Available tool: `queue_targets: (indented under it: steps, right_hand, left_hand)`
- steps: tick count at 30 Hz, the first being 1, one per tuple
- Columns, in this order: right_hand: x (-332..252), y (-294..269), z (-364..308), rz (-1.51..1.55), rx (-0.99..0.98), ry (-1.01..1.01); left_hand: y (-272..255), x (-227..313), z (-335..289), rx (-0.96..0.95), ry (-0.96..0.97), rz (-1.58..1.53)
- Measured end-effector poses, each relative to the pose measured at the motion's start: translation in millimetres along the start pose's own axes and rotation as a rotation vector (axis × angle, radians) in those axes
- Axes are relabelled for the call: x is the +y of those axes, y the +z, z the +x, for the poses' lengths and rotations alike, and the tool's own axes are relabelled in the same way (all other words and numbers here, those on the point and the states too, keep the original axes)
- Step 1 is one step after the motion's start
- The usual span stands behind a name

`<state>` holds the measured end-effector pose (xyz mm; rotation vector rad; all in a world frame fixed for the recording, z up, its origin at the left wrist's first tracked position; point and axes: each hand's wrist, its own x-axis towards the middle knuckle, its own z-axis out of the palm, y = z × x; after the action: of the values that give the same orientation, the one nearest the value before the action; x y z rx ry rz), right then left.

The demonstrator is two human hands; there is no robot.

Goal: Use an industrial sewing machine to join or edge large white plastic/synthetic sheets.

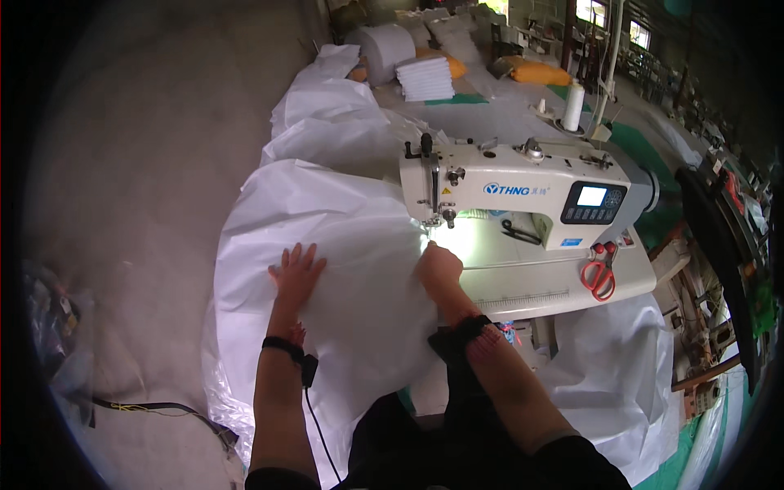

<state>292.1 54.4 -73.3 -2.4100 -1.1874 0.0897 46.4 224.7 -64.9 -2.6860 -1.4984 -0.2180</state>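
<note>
A large white plastic-like sheet (351,245) spreads over the left side of the machine bed and drapes down towards my lap. My left hand (297,273) lies on it with fingers spread. At the sheet's right edge, just in front of the needle area, my right hand (439,268) is closed, its fingertips on the edge. The exact pinch is partly hidden by the hand. Right above stands a white sewing machine (506,184), its lamp lighting the bed (510,282).
Red-handled scissors (599,276) lie on the bed's right end, and a small black tool (520,233) sits under the arm. A thread cone (573,108) stands behind the machine. Farther back are a folded white stack (425,79) and a large roll (384,53). A cable (163,406) crosses the floor.
</note>
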Motion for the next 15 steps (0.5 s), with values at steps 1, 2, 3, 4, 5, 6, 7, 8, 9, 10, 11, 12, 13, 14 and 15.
queue_targets:
  steps: [1, 2, 3, 4, 5, 6, 7, 8, 9, 10, 11, 12, 13, 14, 15]
  right_hand:
    - [0.8, -2.0, -3.5, 0.113, 0.111, 0.052]
    - [2.0, -4.9, -10.7, 0.209, 0.186, 0.099]
    - [3.1, -9.1, -18.6, 0.537, 0.085, 0.223]
    - [8.3, -15.9, -30.2, 0.638, -0.047, 0.114]
    - [13.3, -22.6, -43.7, 0.639, -0.206, 0.11]
    - [17.8, -26.5, -67.2, 1.314, -0.443, 0.362]
    - [15.0, -24.3, -90.3, 1.786, -0.555, 0.447]
    - [14.1, -22.3, -112.4, 1.846, -0.631, 0.422]
    - [12.6, -18.6, -129.2, 1.709, -0.668, 0.39]
    - [9.8, -12.1, -143.2, 1.634, -0.77, 0.184]
    - [5.7, -4.1, -152.3, 1.499, -0.806, 0.056]
    - [0.0, 5.3, -157.1, 1.383, -0.829, -0.048]
    - [-6.0, 14.4, -158.8, 1.29, -0.833, -0.12]
    - [-12.9, 23.1, -156.6, 1.138, -0.804, -0.143]
    - [-19.7, 31.1, -153.4, 1.144, -0.834, -0.219]
  left_hand:
    - [-0.5, 1.2, 7.2, -0.02, 0.01, -0.012]
    - [-2.7, 2.8, 11.9, 0.009, -0.025, -0.001]
    - [-5.7, 5.9, 11.8, -0.013, -0.022, 0.004]
    - [-9.9, 9.1, 6.3, -0.098, -0.045, 0.014]
    - [-14.8, 15.0, -1.5, -0.097, -0.045, 0.034]
    - [-20.5, 20.2, -16.3, -0.003, 0.011, -0.037]
    - [-24.3, 26.8, -39.3, 0.061, 0.064, -0.104]
    - [-28.3, 33.3, -63.8, 0.094, 0.114, -0.228]
    - [-31.2, 39.3, -90.5, 0.116, 0.165, -0.344]
    - [-31.8, 46.8, -118.2, 0.143, 0.163, -0.328]
    - [-31.8, 53.3, -144.2, 0.202, 0.188, -0.293]
    - [-32.6, 55.8, -164.1, 0.23, 0.169, -0.328]
    - [-34.1, 56.5, -179.7, 0.301, 0.197, -0.335]
    - [-36.7, 55.5, -191.1, 0.288, 0.173, -0.344]
    - [-40.1, 54.1, -200.1, 0.286, 0.109, -0.325]
